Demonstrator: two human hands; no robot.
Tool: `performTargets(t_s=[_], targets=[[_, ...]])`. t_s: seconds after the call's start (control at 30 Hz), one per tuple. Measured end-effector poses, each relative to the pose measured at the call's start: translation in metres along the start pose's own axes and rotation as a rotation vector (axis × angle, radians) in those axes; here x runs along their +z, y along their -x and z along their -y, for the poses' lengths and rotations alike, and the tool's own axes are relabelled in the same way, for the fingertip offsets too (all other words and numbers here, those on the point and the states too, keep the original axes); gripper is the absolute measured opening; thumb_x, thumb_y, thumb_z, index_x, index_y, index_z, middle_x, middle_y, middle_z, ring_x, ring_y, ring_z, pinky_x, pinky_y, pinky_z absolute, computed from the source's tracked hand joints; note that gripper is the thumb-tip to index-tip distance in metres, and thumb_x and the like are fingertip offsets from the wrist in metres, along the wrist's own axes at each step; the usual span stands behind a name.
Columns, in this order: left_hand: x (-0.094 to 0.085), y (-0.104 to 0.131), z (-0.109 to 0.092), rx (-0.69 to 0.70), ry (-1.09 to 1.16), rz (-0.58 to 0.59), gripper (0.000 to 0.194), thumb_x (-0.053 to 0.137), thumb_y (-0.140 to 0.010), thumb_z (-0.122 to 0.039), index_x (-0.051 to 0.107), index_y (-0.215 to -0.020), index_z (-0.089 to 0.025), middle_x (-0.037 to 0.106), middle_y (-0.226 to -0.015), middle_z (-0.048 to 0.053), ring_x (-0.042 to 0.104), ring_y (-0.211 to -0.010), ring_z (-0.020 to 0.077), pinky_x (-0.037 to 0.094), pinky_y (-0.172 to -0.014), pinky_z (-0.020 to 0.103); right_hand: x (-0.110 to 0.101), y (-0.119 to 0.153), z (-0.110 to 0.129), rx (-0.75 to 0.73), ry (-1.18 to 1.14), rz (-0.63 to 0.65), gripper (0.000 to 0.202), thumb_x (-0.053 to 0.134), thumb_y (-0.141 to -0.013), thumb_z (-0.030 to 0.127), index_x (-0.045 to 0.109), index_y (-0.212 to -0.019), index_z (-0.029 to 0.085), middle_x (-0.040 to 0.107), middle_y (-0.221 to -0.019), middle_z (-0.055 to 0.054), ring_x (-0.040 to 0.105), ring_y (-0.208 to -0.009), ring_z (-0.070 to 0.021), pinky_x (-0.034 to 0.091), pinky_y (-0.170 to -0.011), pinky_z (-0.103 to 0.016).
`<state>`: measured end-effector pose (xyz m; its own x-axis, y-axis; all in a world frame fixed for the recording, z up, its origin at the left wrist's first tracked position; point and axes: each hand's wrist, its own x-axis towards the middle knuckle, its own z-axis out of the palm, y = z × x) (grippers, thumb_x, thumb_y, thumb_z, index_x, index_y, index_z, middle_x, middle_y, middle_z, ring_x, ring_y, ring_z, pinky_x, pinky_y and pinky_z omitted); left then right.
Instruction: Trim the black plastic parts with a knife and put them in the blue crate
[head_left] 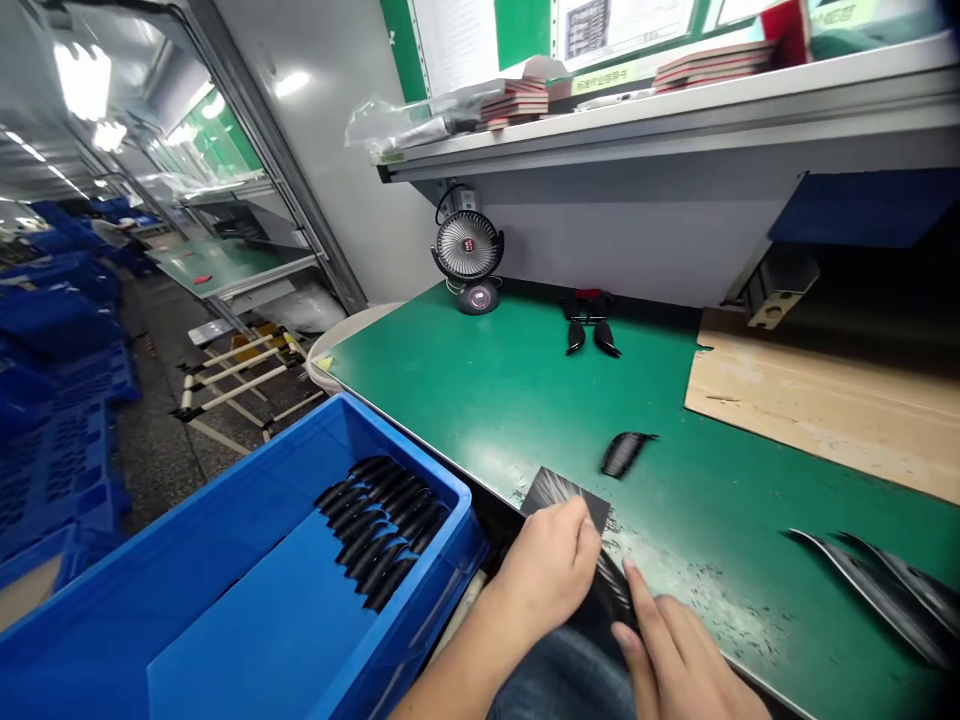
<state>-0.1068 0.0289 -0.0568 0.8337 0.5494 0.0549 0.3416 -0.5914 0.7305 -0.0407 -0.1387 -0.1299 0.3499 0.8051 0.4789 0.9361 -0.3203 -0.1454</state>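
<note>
My left hand (551, 565) is closed in a fist at the front edge of the green table, and what is inside it is hidden. Beneath and beyond it lies a dark flat sheet (559, 487) with pale streaks. A glossy black curved piece (616, 590) runs from beside the left fist to my right hand (686, 655), whose thumb and fingers press on it. Further back rests another black curved piece (624, 454) with a thin tip. Two longer dark curved pieces (874, 590) lie at the right.
A blue bin (247, 590) at the left holds several black curved pieces (382, 520) in rows. On the green table (465, 390) stand a small fan (470, 247) and black parts (592, 325). Cardboard (810, 405) lies at right, under a shelf (637, 125). Dark scraps (739, 620) litter the front edge.
</note>
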Motion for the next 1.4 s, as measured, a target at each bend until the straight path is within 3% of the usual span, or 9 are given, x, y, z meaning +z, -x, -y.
performTargets(t_s=[0.13,0.3,0.5,0.6,0.83,1.07,1.2,1.33,1.4], targets=[[-0.019,-0.031,0.034,0.001,-0.038,-0.276,0.018,0.044,-0.091,-0.031,0.052,-0.104,-0.022,0.058,-0.101,0.005,0.057,-0.087,0.0178,0.042,-0.076,0.027,0.022,-0.025,0.004,0.092,0.103,-0.016,0.048,0.029,-0.101,0.042,0.044,-0.135,0.011,0.053,-0.07,-0.003,0.054,-0.063,-0.0176,0.036,-0.049,-0.028],[-0.017,-0.065,0.079,-0.167,0.006,-0.485,0.017,0.036,-0.093,-0.028,0.05,-0.097,-0.02,0.062,-0.087,0.005,0.059,-0.078,0.0186,0.042,-0.071,0.029,0.024,-0.064,0.013,0.193,0.124,0.123,0.04,0.031,-0.1,0.036,0.051,-0.128,0.015,0.058,-0.078,-0.004,0.057,-0.074,-0.0206,0.038,-0.05,-0.028],[0.001,-0.061,0.09,-0.266,0.015,-0.599,0.011,0.039,-0.093,-0.029,0.049,-0.097,-0.025,0.065,-0.078,-0.002,0.062,-0.072,0.0171,0.038,-0.062,0.026,0.007,-0.017,-0.005,0.145,0.038,0.18,0.048,0.033,-0.096,0.047,0.045,-0.135,0.021,0.057,-0.075,-0.005,0.059,-0.066,-0.0214,0.045,-0.053,-0.029],[0.0,-0.059,0.091,-0.277,0.029,-0.655,0.011,0.038,-0.093,-0.028,0.048,-0.095,-0.024,0.064,-0.075,-0.002,0.062,-0.071,0.0161,0.038,-0.063,0.025,0.009,-0.017,0.0,0.189,0.034,0.177,0.047,0.033,-0.094,0.047,0.051,-0.129,0.023,0.056,-0.075,-0.007,0.059,-0.069,-0.0245,0.045,-0.052,-0.03],[-0.001,-0.06,0.094,-0.253,0.052,-0.681,0.01,0.039,-0.093,-0.027,0.048,-0.094,-0.023,0.062,-0.07,-0.002,0.061,-0.066,0.0164,0.036,-0.06,0.025,0.02,-0.066,0.03,0.216,0.024,0.234,0.045,0.032,-0.095,0.046,0.052,-0.128,0.023,0.06,-0.084,-0.009,0.06,-0.077,-0.0255,0.049,-0.059,-0.031],[0.0,-0.06,0.093,-0.265,-0.025,-0.653,0.013,0.038,-0.094,-0.029,0.049,-0.098,-0.024,0.065,-0.073,-0.001,0.062,-0.068,0.0185,0.033,-0.058,0.027,0.003,-0.04,0.008,0.102,0.048,0.255,0.043,0.032,-0.099,0.043,0.047,-0.131,0.018,0.064,-0.092,-0.008,0.063,-0.075,-0.0203,0.05,-0.058,-0.026],[0.0,-0.059,0.093,-0.266,-0.061,-0.636,0.015,0.035,-0.095,-0.029,0.048,-0.1,-0.024,0.066,-0.074,-0.001,0.063,-0.07,0.0186,0.033,-0.059,0.027,0.014,-0.047,0.01,0.27,0.142,0.358,0.043,0.027,-0.1,0.04,0.044,-0.134,0.022,0.063,-0.082,-0.003,0.062,-0.074,-0.0221,0.047,-0.053,-0.03],[0.0,-0.06,0.093,-0.236,-0.058,-0.607,0.013,0.04,-0.093,-0.029,0.05,-0.098,-0.024,0.067,-0.074,-0.001,0.063,-0.067,0.0187,0.032,-0.057,0.027,0.015,-0.047,0.013,0.176,0.158,0.246,0.048,0.031,-0.099,0.044,0.038,-0.138,0.017,0.063,-0.078,-0.003,0.062,-0.069,-0.0196,0.047,-0.055,-0.029],[0.0,-0.061,0.092,-0.233,-0.05,-0.61,0.014,0.04,-0.093,-0.03,0.051,-0.099,-0.023,0.067,-0.074,-0.001,0.063,-0.068,0.0186,0.033,-0.058,0.026,0.013,-0.05,0.015,0.234,0.22,0.262,0.043,0.032,-0.099,0.039,0.043,-0.135,0.019,0.064,-0.079,-0.004,0.062,-0.072,-0.0211,0.044,-0.05,-0.029]])
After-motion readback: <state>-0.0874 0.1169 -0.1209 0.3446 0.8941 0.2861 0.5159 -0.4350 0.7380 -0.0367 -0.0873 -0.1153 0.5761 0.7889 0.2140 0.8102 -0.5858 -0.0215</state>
